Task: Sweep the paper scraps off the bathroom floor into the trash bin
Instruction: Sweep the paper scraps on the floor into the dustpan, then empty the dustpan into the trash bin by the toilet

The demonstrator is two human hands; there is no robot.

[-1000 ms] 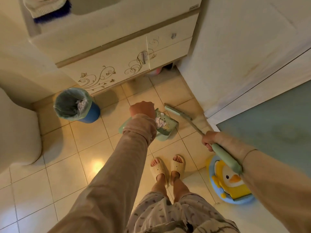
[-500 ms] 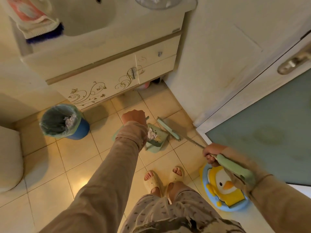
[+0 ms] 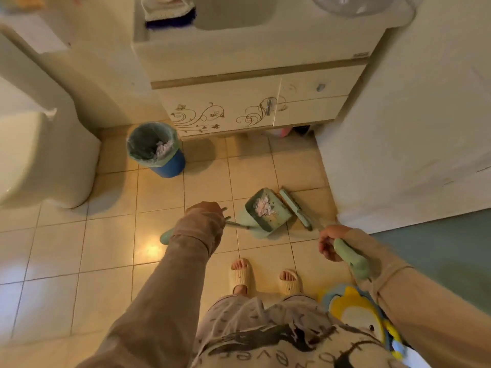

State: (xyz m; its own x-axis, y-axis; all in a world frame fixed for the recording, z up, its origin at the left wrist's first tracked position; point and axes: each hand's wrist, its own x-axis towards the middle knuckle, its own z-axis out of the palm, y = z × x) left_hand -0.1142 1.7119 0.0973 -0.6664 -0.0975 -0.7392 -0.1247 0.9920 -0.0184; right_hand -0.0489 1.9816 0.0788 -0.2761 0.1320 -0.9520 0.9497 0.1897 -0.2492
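A green dustpan [image 3: 268, 215] rests on the tiled floor with white paper scraps [image 3: 263, 207] inside it. My left hand [image 3: 203, 208] grips its long handle, whose green end pokes out below my sleeve. My right hand [image 3: 330, 244] holds the green handle of a small broom [image 3: 293, 207], whose head lies on the floor just right of the pan. A blue trash bin [image 3: 159, 151] with a green liner and some paper in it stands to the far left, in front of the vanity.
A white toilet [image 3: 39, 155] fills the left side. The sink cabinet [image 3: 239, 107] is ahead, a white wall and door [image 3: 425, 128] on the right. A yellow duck stool [image 3: 356, 314] sits by my right foot. My slippered feet [image 3: 263, 277] stand behind the pan.
The view has swung left and back, so the bin and toilet now sit nearer the middle. The dustpan has tipped more open-side up; both hands keep their grips.
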